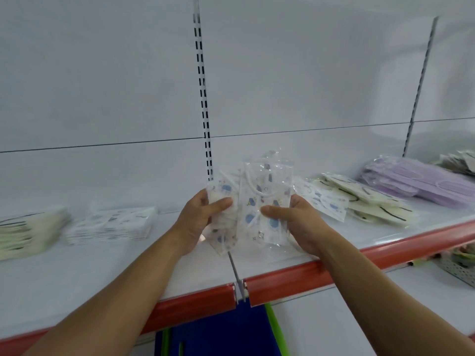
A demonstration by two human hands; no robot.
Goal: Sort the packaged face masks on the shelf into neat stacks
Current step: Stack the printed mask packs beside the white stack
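Both hands hold up a bunch of clear-wrapped white masks with blue cartoon prints (259,199) above the white shelf (77,273). My left hand (200,219) grips the bunch's left side, thumb on the front. My right hand (295,222) grips the right side the same way. On the shelf to the left lie a neat stack of the same printed masks (110,224) and a cream stack (25,232). To the right lie a loose printed pack (323,201), scattered cream masks (372,201) and a pile of purple masks (421,183).
The shelf has a red front strip (385,253) with a metal divider (239,283) at the joint. Slotted uprights (204,98) run up the white back panel. More cream packs (460,161) lie at the far right. A perforated basket (460,271) and blue goods (218,335) sit below.
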